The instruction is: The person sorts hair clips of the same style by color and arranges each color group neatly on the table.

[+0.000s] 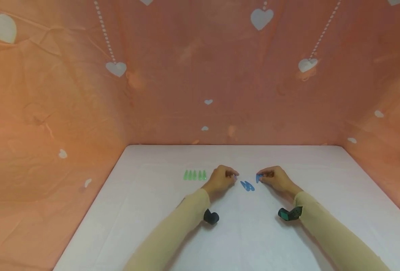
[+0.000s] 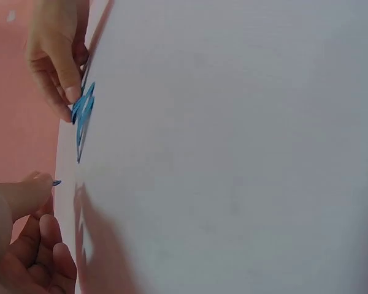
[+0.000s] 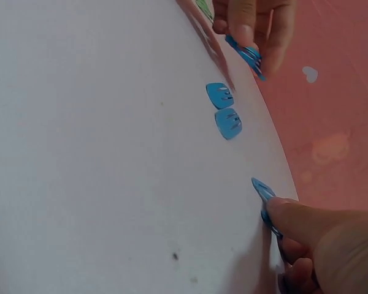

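My left hand pinches a blue snap hair clip between thumb and fingers, held above the white table. Across from it, my right hand grips another blue hair clip by thumb and fingertips, its end pointing down close over the table. Two more blue hair clips lie side by side between the hands, slanted in the head view. Left of my left hand, several green hair clips stand in a neat row, narrow ends pointing away.
A white table spreads under both forearms, its far edge meeting an orange sheet printed with white hearts. The sheet also rises on the left and right. Black wrist cameras hang under both sleeves.
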